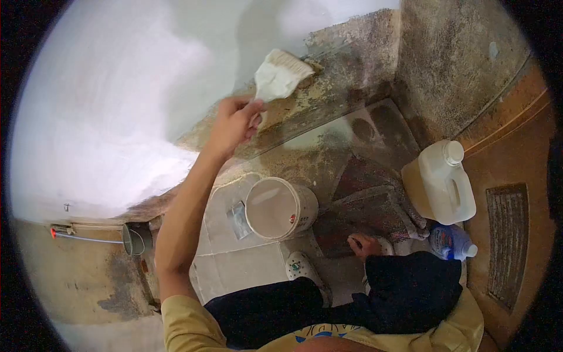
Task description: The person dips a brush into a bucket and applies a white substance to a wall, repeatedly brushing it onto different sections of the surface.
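Note:
My left hand (237, 120) is raised at the wall, with its fingers closed round the handle of a wide paintbrush (277, 76). White paint coats the brush, and its bristles point up and right at the stained, bare strip (346, 53) of wall below the white-painted area (117, 105). Low down beside my knee, my right hand (365, 245) shows only in part, its fingers curled and nothing visible in them; the forearm is hidden behind the dark trouser leg. Between both hands a white bucket (308, 205) stands on the floor, with pale liquid or residue inside.
A jug of yellowish liquid (440, 185) and a blue bottle (448, 242) stand at right, beside a dark rug (375, 202). A small packet (239, 220) lies by the bucket. A floor grate (508, 243) is far right; a dark pail (136, 239) is at left.

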The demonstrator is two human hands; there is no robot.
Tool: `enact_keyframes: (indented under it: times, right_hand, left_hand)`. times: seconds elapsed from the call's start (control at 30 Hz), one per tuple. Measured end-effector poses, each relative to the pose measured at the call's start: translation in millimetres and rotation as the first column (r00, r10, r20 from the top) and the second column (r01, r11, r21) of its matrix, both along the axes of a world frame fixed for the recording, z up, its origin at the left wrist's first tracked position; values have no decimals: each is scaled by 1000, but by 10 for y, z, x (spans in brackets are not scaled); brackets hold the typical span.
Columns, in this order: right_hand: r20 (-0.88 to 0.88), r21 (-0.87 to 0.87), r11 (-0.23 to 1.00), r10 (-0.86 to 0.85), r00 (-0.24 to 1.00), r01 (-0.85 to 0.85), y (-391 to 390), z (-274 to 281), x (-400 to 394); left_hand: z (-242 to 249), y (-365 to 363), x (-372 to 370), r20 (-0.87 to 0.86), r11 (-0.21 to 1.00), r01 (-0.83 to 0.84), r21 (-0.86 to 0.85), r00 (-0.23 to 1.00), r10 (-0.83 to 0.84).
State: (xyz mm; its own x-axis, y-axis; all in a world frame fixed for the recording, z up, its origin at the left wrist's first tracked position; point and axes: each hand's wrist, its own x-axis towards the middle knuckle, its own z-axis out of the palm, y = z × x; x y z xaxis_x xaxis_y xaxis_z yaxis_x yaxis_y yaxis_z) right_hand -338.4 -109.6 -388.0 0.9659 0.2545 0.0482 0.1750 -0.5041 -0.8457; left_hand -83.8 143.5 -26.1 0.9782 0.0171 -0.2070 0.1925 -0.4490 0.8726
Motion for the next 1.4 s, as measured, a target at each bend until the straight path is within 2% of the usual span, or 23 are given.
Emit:
enact_keyframes:
  times: [0.13, 0.2, 0.3, 0.33, 0.4, 0.43, 0.53, 0.6, 0.63, 0.7, 0.73, 0.8, 0.87, 0.9, 0.93, 0.97, 1.03, 1.13, 1.23, 1.33, 1.4]
  right_hand:
    - [52, 61, 998, -34, 998, 31, -3, 39, 8]
    - [-47, 56, 998, 40, 998, -38, -40, 120, 59]
    - [-124, 21, 998, -48, 991, 51, 1, 178, 20]
    - [-126, 21, 999, -42, 991, 45, -6, 161, 6]
    - [8, 97, 995, 15, 1000, -15, -26, 122, 64]
    - [3, 100, 995, 18, 1000, -18, -18, 106, 44]
    - [-58, 88, 996, -10, 998, 15, -13, 185, 79]
    - [-188, 59, 998, 17, 982, -6, -34, 257, 55]
    - [-196, 61, 998, 22, 980, -10, -26, 228, -3]
    - [-51, 55, 997, -43, 998, 46, 8, 138, 30]
    - [-53, 58, 997, -46, 998, 49, 8, 119, 18]
    - [-34, 84, 996, -38, 999, 41, 0, 132, 32]
    - [-80, 97, 995, -10, 997, 18, -40, 210, 56]
    - [-120, 113, 994, 21, 993, -7, -49, 251, 74]
    - [-119, 111, 994, 23, 993, -10, -45, 242, 73]
    - [-77, 101, 995, 28, 997, -20, -40, 220, 70]
    - [-32, 86, 996, 36, 999, -33, -36, 178, 65]
    - [-58, 27, 999, 36, 998, -34, -36, 164, 58]
    - [-91, 71, 996, 58, 994, -51, -31, 159, 61]
    - [-51, 77, 997, 3, 999, 0, -31, 140, 62]
    - [-82, 138, 990, 49, 995, -37, -40, 197, 95]
  left_hand:
    - [-75, -45, 294, 92, 993, 55, -103, 995, -45]
    - [-55, -42, 336, -7, 963, 23, -270, 1000, -26]
    - [-29, 30, 321, -30, 946, -23, -324, 999, 14]
    - [-53, 54, 283, -32, 946, -29, -324, 999, 20]
    - [-4, -6, 202, -66, 953, -47, -299, 997, 28]
    - [-15, 5, 200, -71, 953, -52, -297, 997, 32]
    - [-6, 31, 183, -6, 952, -97, -290, 995, 99]
    - [8, 23, 133, -6, 965, -197, -174, 980, 199]
    - [-22, 60, 85, -12, 964, -203, -170, 979, 204]
    - [-17, 118, 52, -47, 959, -166, -229, 986, 159]
    - [-27, 107, -4, -48, 960, -163, -226, 986, 157]
    - [-42, 45, -93, -36, 996, -67, -58, 997, 65]
    - [-87, -15, -70, -54, 999, -26, -23, 998, 24]
    - [-166, -11, 9, 154, 961, 60, 271, 982, -105]
    - [-186, -52, 69, 308, 832, 70, 551, 909, -281]
    - [-214, -104, 125, 309, 833, 67, 549, 910, -277]
    - [-165, -317, 218, 575, 688, -137, 713, 676, -461]
    - [-74, -467, 386, 544, 656, -136, 743, 694, -472]
    - [-42, -430, 527, 557, 628, -188, 755, 690, -462]
    - [-54, -258, 589, 559, 624, -203, 755, 696, -450]
    - [-56, -142, 539, 546, 589, -223, 777, 705, -453]
